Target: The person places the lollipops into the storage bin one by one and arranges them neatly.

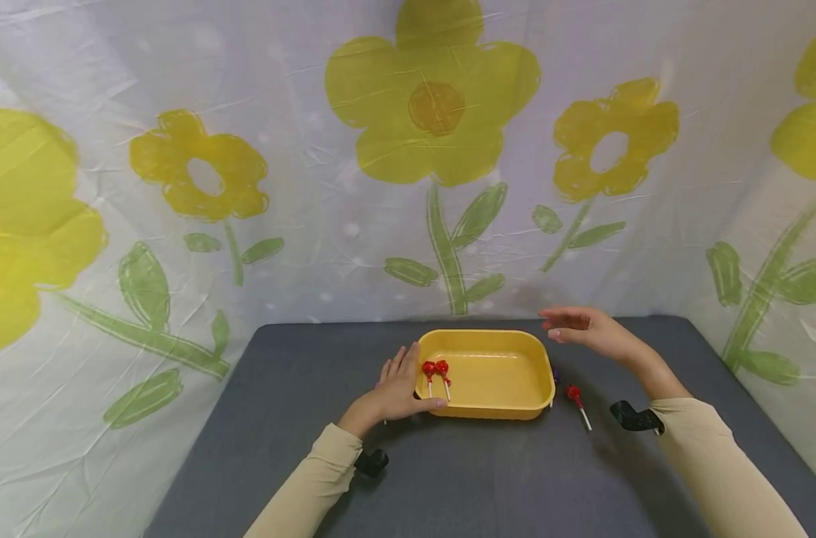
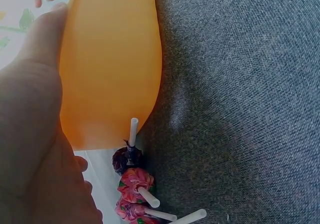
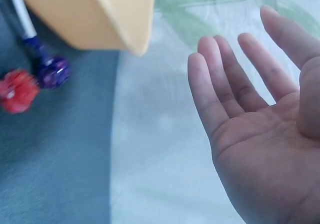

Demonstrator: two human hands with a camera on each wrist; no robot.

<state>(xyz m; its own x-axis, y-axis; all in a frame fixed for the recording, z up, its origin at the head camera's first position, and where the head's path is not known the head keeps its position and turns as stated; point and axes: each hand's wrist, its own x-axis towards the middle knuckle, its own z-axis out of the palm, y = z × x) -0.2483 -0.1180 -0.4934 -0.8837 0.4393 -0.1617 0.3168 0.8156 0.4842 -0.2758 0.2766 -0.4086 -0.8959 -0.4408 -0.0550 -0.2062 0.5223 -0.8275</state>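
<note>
A yellow plastic tray (image 1: 495, 411) stands on the grey table with two red lollipops (image 1: 442, 368) inside, at its left end. My left hand (image 1: 400, 390) rests against the tray's left end, fingers extended along the side and thumb lying along the front rim. Raised beyond the tray's right side, my right hand (image 1: 599, 332) holds nothing; its palm and spread fingers show in the right wrist view. Below it on the table lie a red lollipop (image 1: 573, 393) and a purple lollipop (image 3: 53, 72), the purple one close beside the tray.
Close to my left hand, a dark-wrapped lollipop (image 2: 127, 159) and pink lollipops (image 2: 136, 185) lie by the tray's left end. Behind the grey table (image 1: 300, 448) hangs a pale cloth (image 1: 354, 246) printed with yellow flowers.
</note>
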